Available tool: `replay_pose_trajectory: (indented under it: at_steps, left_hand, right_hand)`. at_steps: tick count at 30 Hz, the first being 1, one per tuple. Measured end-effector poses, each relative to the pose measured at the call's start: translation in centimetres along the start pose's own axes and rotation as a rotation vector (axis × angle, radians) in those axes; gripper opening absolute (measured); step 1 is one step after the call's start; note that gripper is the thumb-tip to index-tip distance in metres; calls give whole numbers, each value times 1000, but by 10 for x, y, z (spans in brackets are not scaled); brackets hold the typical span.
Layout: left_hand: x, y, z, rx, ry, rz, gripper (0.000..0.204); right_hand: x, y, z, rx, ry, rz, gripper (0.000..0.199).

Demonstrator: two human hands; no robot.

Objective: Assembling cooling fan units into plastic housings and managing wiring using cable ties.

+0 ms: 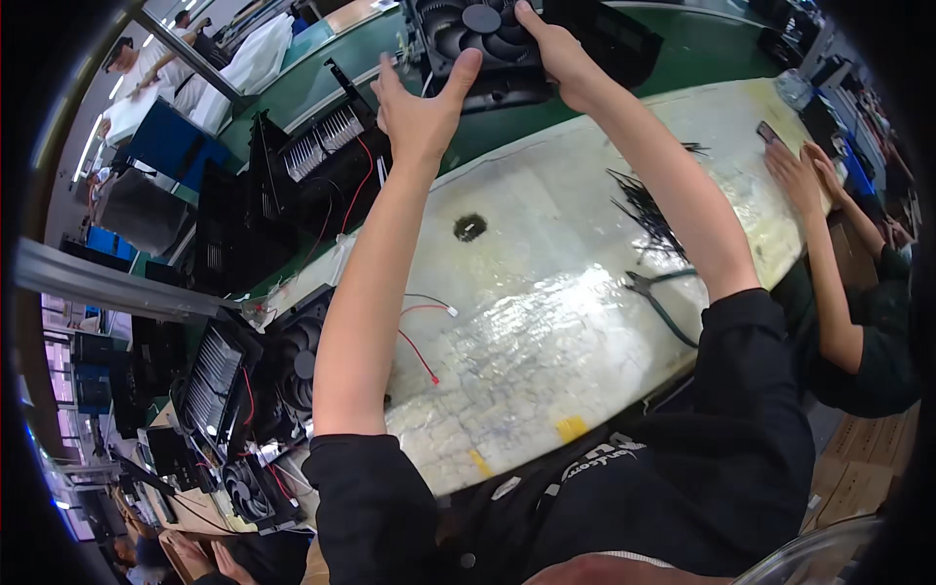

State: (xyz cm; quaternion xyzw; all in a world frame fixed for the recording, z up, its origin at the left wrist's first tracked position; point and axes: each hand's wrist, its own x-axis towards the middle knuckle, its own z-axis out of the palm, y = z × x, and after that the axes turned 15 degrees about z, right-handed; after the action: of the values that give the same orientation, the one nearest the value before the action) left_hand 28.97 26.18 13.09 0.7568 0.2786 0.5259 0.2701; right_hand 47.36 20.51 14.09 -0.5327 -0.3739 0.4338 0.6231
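Observation:
At the far edge of the bench, a black cooling fan unit [482,44] with a round hub and curved blades is cut off by the top of the view. My right hand [573,66] grips its right side, thumb over the frame and fingers partly hidden. By the lower left corner is my left hand [421,115], fingers spread and thumb stretched over the frame; whether the thumb presses on it I cannot tell. Left of that hand sits a black housing with a finned metal heatsink [322,144] and a red wire.
A pale, film-covered worktop [546,322] holds green-handled cutters [663,297], a bundle of black cable ties [645,216] and loose red-wire connectors [426,361]. More fan housings [219,375] stand at left. A co-worker's hands [804,175] are at right, near a phone-like object [767,132].

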Motion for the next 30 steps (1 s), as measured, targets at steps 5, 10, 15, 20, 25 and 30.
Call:
replay_pose_trajectory:
  at_steps: [5, 10, 15, 20, 25, 30]
  left_hand:
    - [-52, 56, -31, -623, 53, 61, 83]
    - [-146, 95, -86, -1006, 273, -485, 38]
    - [-227, 121, -130, -1085, 267, -654, 49]
    - [-269, 119, -142, -1319, 154, -846, 63]
    - [-285, 89, -158, -1002, 392, -854, 71]
    - [-273, 68, -135, -1044, 72, -1006, 68]
  right_hand:
    - [-116, -33, 11, -52, -24, 76, 60]
    - [-190, -81, -8, -587, -227, 309, 73]
    - [-48, -59, -126, -998, 631, -186, 65]
    - [71, 9, -154, -1463, 648, 26, 57]
    - [101, 23, -158, -1357, 659, 61, 32]
    - [54, -53, -189, -1316, 796, -334, 67]
